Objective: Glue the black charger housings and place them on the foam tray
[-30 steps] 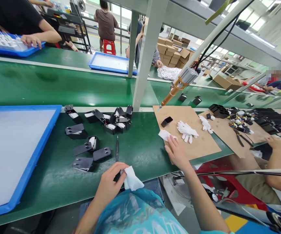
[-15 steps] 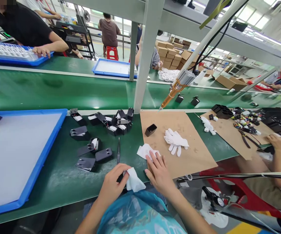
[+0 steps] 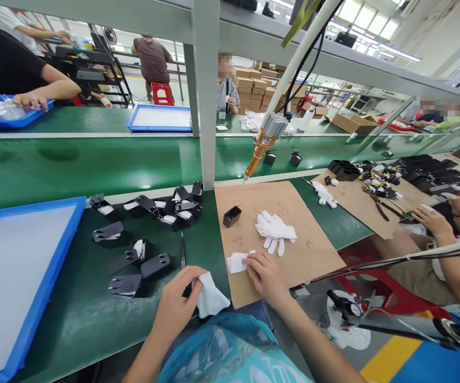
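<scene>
My left hand [image 3: 180, 298] is closed at the table's front edge, pinching a white wiping cloth [image 3: 212, 298] that hangs to its right. A small dark part shows between thumb and fingers, too hidden to name. My right hand [image 3: 267, 276] has its fingers bent over the edge of a second folded white cloth [image 3: 236, 263], which lies on the brown cardboard sheet [image 3: 317, 250]. Beyond it stand an open black plastic box [image 3: 232, 216] and a pair of white gloves [image 3: 275, 231]. Black tweezers [image 3: 182, 250] lie on the green table left of the cardboard.
Several black cases with flip lids [image 3: 157, 264] spread over the table at left. A blue-rimmed tray [image 3: 64, 239] is farther left. An orange-brown electric screwdriver [image 3: 257, 157] hangs above the cardboard. A co-worker's hands [image 3: 433, 221] are at right, near pliers [image 3: 381, 207].
The view has turned slightly right. My right hand's spread fingers have bent in, and the cloth under them has slid right and closer to me. My left hand still holds its cloth.
</scene>
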The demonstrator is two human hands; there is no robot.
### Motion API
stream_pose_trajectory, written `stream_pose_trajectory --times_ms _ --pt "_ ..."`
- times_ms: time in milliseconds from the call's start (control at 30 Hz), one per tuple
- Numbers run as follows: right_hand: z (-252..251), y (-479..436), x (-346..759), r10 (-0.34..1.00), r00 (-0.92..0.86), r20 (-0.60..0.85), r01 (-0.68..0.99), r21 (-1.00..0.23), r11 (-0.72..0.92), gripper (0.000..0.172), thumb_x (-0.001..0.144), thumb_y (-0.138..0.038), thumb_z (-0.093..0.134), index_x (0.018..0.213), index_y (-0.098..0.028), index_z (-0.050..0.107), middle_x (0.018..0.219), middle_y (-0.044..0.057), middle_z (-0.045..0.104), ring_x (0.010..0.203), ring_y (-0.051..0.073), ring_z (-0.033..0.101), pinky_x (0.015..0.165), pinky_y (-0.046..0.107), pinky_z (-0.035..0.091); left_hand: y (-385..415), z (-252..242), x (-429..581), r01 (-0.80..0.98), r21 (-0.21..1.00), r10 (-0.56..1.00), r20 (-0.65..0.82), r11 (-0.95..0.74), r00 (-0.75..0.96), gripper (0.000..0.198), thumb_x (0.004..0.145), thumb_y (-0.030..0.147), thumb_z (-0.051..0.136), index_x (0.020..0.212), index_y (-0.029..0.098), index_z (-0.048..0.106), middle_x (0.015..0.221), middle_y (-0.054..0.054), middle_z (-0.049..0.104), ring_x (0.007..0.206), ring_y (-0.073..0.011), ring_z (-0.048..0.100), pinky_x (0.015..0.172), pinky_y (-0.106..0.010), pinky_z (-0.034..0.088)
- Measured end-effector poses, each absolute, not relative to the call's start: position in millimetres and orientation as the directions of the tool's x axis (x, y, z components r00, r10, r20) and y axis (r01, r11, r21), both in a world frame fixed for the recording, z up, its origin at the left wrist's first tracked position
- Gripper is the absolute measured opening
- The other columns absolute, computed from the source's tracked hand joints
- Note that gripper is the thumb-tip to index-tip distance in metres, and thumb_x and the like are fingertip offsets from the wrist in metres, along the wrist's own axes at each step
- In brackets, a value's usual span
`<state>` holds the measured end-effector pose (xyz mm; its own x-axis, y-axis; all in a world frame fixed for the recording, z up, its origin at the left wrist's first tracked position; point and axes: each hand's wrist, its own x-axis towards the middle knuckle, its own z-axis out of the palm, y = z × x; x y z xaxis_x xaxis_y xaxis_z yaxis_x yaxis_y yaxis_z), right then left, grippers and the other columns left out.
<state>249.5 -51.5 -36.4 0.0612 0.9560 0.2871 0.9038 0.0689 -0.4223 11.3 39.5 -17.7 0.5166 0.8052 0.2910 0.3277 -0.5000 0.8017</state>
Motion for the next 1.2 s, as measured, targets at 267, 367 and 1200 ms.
stream_pose_trajectory --times_ms 267,367,1200 --pt "-23 -47 294 0.860 0.287 0.421 0.816 -0.579 0.011 0.023 0.094 -0.035 0.050 0.103 -0.023 0.068 0.136 0.012 0.055 0.126 0.027 0.053 0.104 0.047 0.046 67 6 94 0.285 0.768 0.698 0.275 -0.573 0.662 0.024 0.093 0.021 0.046 0.107 0.020 0.065 0.117 -0.009 0.065 0.110 -0.0219 0.062 0.090 -0.036 0.054" --pt "-32 -38 326 0.832 0.356 0.426 0.858 -0.502 -0.110 0.043 0.094 -0.041 0.050 0.132 -0.023 0.054 0.146 0.015 0.045 0.135 0.030 0.044 0.111 0.054 0.038 62 -11 118 0.398 0.533 0.526 0.106 -0.747 0.844 0.033 0.086 0.030 0.063 0.118 0.023 0.064 0.145 -0.014 0.049 0.136 -0.0363 0.041 0.108 -0.059 0.038" --pt "-4 97 303 0.965 0.132 0.225 0.945 -0.324 -0.054 0.030 0.088 -0.037 0.057 0.114 -0.022 0.062 0.124 0.010 0.062 0.096 0.023 0.068 0.081 0.033 0.053 47 -15 142 0.542 0.234 0.556 -0.008 -0.807 0.831 0.063 0.086 0.044 0.061 0.139 0.013 0.049 0.149 -0.021 0.042 0.136 -0.0364 0.040 0.108 -0.054 0.039"
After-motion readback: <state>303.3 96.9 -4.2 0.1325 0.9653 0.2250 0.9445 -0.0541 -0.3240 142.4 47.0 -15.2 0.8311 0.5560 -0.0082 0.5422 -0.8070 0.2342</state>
